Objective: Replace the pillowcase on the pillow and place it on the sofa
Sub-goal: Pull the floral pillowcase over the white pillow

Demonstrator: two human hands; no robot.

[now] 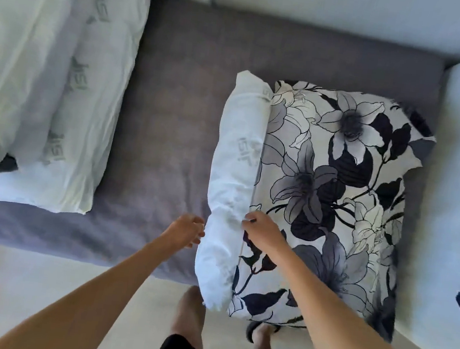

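Floral pillowcase [332, 204] covers most of the pillow [234, 180] on the grey sofa seat [174, 95]; a white strip is not yet covered at the open edge. Right hand [262, 229] pinches that edge near the front. Left hand [185, 229], fingers loosely curled, touches the pillow's side, gripping nothing visible.

White pillow [233, 174], black-and-grey floral pillowcase [332, 204], purple-grey sofa [180, 95].

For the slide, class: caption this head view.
Right hand pinches floral pillowcase edge beside exposed white pillow on sofa.
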